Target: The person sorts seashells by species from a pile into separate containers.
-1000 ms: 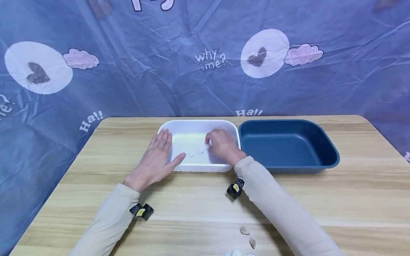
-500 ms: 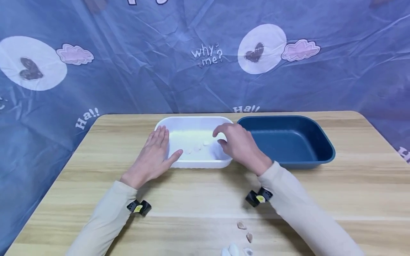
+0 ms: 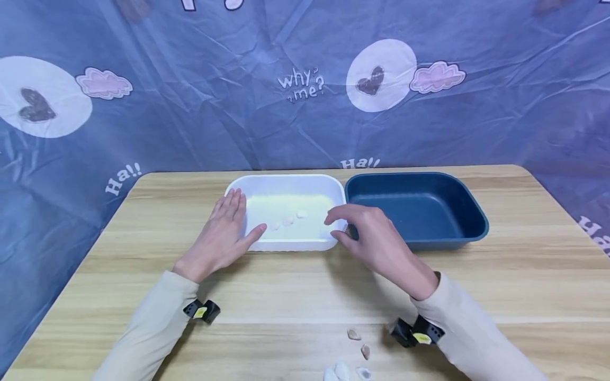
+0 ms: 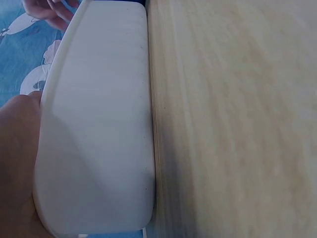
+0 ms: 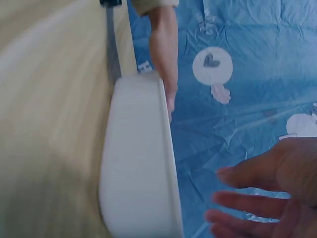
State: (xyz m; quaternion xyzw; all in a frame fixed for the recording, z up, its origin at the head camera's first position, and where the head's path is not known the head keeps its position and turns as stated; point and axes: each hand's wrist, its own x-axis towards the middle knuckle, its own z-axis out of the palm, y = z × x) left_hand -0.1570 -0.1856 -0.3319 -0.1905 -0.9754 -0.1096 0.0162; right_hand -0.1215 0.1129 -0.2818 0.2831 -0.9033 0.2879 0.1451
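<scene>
My left hand (image 3: 216, 233) rests over the left end of a white plastic tray (image 3: 290, 245), fingers straight and thumb spread along the near rim. Three small pale pieces, seashells by their look, lie in a slanting row on the tray floor; the rightmost pale shell (image 3: 301, 214) is farthest back. Above the tray's right end hovers my right hand (image 3: 371, 238), thumb and fingers apart with nothing between them. The right wrist view shows that same hand (image 5: 262, 193) with its fingers loosely spread, beside the tray's outer wall (image 5: 141, 158).
A dark blue bin (image 3: 414, 211) stands against the white tray on the right. Near the table's front lie two brownish shells, one a pointed brown shell (image 3: 365, 351), and several whitish shells (image 3: 342, 370). A blue printed cloth (image 3: 238, 106) hangs behind the wooden table (image 3: 267, 296).
My right hand has lifted from the tray floor and moved right and nearer, its fingers parting; a pale shell lies where it was. The left hand stays on the tray.
</scene>
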